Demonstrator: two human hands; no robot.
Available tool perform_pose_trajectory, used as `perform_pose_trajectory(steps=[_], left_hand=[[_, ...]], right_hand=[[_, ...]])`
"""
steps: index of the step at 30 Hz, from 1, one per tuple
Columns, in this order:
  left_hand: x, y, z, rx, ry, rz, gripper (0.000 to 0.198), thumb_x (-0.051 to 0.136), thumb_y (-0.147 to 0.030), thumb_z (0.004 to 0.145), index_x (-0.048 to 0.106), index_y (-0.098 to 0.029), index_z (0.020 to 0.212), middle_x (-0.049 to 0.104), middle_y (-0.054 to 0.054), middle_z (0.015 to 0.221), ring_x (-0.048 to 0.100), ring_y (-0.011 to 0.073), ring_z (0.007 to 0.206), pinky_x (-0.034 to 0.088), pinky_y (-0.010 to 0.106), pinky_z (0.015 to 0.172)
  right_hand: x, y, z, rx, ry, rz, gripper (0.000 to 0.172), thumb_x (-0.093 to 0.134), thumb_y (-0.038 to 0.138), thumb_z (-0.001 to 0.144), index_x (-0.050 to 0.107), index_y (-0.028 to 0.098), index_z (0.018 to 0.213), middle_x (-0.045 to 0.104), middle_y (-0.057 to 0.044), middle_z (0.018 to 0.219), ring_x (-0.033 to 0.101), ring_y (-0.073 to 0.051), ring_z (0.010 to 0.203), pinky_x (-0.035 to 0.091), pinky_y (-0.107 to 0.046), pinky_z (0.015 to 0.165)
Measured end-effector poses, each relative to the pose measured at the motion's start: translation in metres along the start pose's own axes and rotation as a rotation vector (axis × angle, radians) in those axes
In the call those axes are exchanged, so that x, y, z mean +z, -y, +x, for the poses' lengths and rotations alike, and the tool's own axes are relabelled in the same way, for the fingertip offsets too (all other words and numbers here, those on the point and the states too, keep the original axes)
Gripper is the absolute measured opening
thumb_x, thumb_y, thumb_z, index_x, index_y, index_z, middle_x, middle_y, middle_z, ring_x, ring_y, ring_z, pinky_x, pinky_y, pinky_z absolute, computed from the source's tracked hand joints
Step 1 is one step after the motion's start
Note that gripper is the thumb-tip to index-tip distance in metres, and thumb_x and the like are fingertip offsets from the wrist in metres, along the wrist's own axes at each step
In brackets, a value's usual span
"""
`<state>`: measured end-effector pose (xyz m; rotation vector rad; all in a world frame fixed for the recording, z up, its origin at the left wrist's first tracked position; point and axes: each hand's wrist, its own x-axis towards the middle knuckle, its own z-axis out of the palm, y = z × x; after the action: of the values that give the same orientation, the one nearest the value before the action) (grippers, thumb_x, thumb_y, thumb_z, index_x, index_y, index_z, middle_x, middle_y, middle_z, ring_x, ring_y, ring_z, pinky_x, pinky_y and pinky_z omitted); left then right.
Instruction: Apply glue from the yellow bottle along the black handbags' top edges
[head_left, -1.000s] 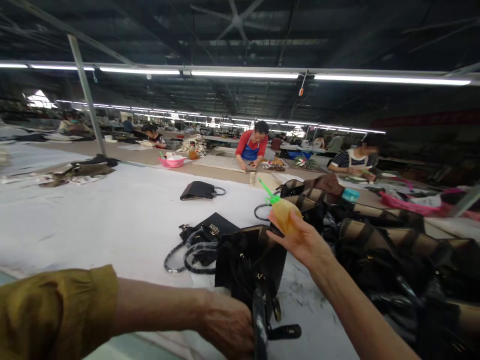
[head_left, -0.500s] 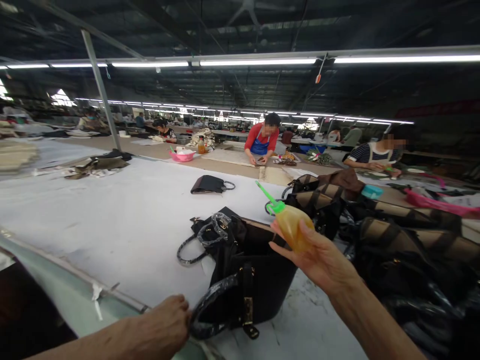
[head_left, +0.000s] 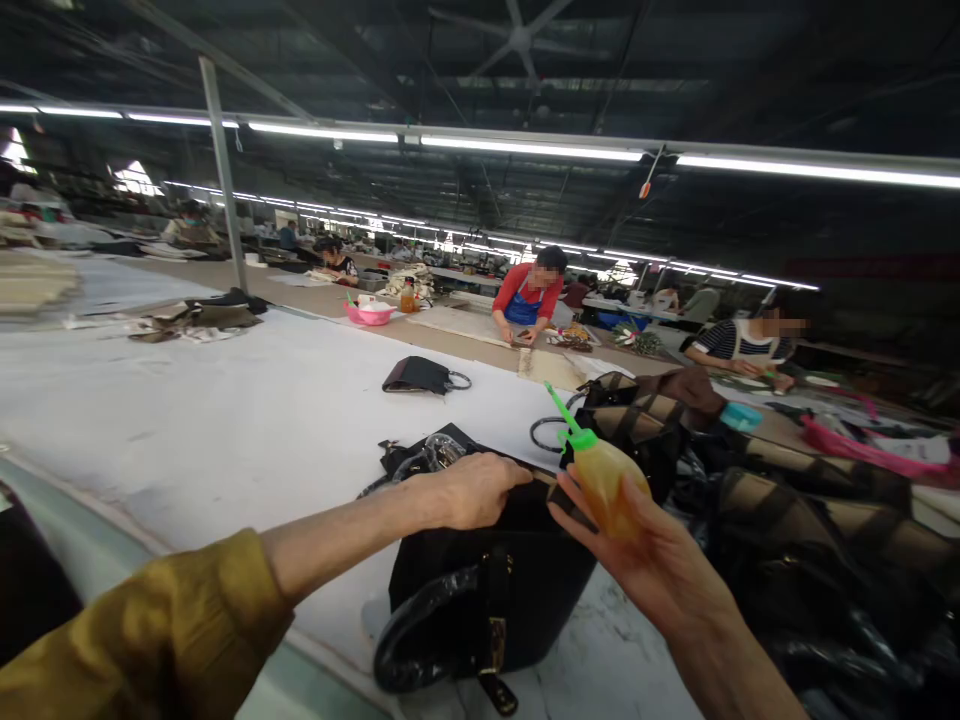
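Note:
A black handbag (head_left: 495,590) with plastic-wrapped handles and a gold-coloured clasp stands on the white-covered table (head_left: 225,430). My left hand (head_left: 480,490) reaches across the bag's top opening, its fingers closed around the upper rim near the far right corner. In my right hand (head_left: 637,540) is a soft bottle (head_left: 606,480) of amber liquid, its green nozzle pointing up and to the left, just right of the bag's opening. Fingers of the right hand are beside the rim. The bag's inside is mostly hidden.
Several black and brown bags (head_left: 810,530) are piled at the right. A small black bag piece (head_left: 417,375) lies mid-table. Farther back are fabric scraps (head_left: 199,318), a pink basin (head_left: 370,314) and a person in red (head_left: 529,295) across the table.
My left hand has moved from the bag's front handle up and right to its top rim. The right hand with the bottle has shifted slightly right and down.

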<state>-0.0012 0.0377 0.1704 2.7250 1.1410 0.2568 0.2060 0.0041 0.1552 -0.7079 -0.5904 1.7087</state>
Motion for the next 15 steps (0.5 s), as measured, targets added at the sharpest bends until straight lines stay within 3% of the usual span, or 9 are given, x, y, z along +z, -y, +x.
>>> perform_pose_trajectory(steps=[3,6,7,10,12,14,15], left_hand=[[0.013,0.0,0.012,-0.111,0.029,0.095,0.041,0.048,-0.007,0.071,0.054,-0.016,0.11,0.065,0.01,0.101,0.063,0.0233,0.088,0.05,0.031,0.071],[0.01,-0.001,0.008,-0.19,0.073,0.153,0.027,0.047,-0.015,0.077,0.059,-0.014,0.101,0.066,0.012,0.094,0.064,0.025,0.083,0.05,0.033,0.069],[0.006,-0.001,0.006,-0.219,0.119,0.15,0.023,0.045,-0.022,0.082,0.062,-0.014,0.095,0.067,0.013,0.089,0.065,0.0254,0.081,0.05,0.034,0.068],[-0.005,-0.003,0.009,-0.29,0.32,0.187,0.041,0.04,-0.044,0.086,0.067,-0.014,0.079,0.068,0.014,0.079,0.065,0.0276,0.077,0.049,0.035,0.063],[-0.005,-0.007,0.017,-0.292,0.424,0.293,0.029,0.051,-0.038,0.081,0.069,-0.015,0.079,0.069,0.016,0.084,0.065,0.0302,0.081,0.049,0.038,0.065],[0.0,-0.012,0.027,-0.288,0.482,0.387,0.013,0.062,-0.02,0.07,0.07,-0.014,0.079,0.069,0.018,0.091,0.063,0.0347,0.086,0.049,0.044,0.068],[0.004,-0.014,0.031,-0.295,0.493,0.411,0.014,0.064,-0.013,0.066,0.07,-0.013,0.079,0.068,0.019,0.094,0.062,0.0369,0.087,0.048,0.047,0.068]], right_hand=[[-0.001,-0.001,-0.002,-0.006,0.012,-0.006,0.029,0.063,0.035,0.082,0.063,0.022,0.108,0.067,-0.006,0.109,0.04,-0.029,0.124,0.038,-0.055,0.097],[-0.002,-0.001,-0.002,-0.007,0.03,-0.006,0.03,0.065,0.034,0.081,0.063,0.022,0.109,0.066,-0.006,0.11,0.041,-0.029,0.123,0.038,-0.054,0.097],[-0.003,-0.001,-0.002,-0.006,0.034,-0.004,0.031,0.066,0.034,0.08,0.063,0.022,0.109,0.066,-0.006,0.111,0.042,-0.029,0.123,0.038,-0.054,0.097],[-0.003,0.0,0.0,-0.001,0.038,0.0,0.034,0.068,0.032,0.079,0.062,0.022,0.111,0.066,-0.006,0.112,0.042,-0.029,0.123,0.038,-0.055,0.096],[-0.003,0.0,0.0,0.001,0.035,0.003,0.035,0.069,0.03,0.078,0.062,0.021,0.111,0.066,-0.007,0.111,0.042,-0.03,0.123,0.038,-0.056,0.096],[-0.003,0.0,0.0,-0.001,0.033,0.001,0.036,0.069,0.029,0.077,0.061,0.02,0.111,0.067,-0.007,0.11,0.042,-0.03,0.123,0.038,-0.056,0.095],[-0.003,0.0,-0.001,-0.002,0.032,0.0,0.036,0.069,0.028,0.077,0.061,0.02,0.111,0.067,-0.007,0.11,0.042,-0.031,0.123,0.039,-0.056,0.095]])
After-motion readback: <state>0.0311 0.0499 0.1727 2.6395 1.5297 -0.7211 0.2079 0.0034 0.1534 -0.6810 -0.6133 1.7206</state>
